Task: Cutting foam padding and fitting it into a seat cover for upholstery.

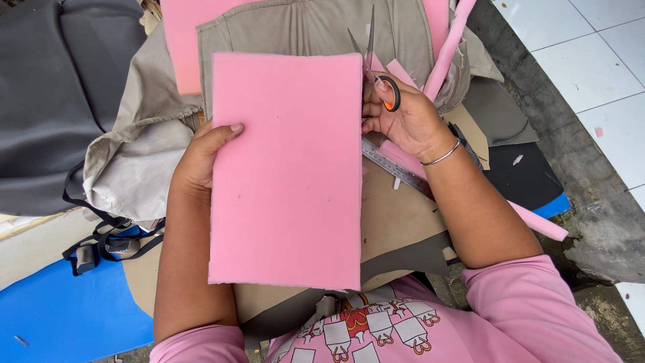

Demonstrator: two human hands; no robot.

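Pink foam sheet [285, 171], rectangular and flat, is held up in front of the person's chest, above a tan fabric piece [396, 215]. At the sheet's left edge, the left hand [201, 158] grips it, thumb on the front, fingers hidden behind. At the sheet's upper right edge, the right hand [406, 121] is closed around orange-handled scissors [376, 64], blades slightly apart and pointing away. Just right of the sheet, a metal ruler [393, 168] lies under that hand.
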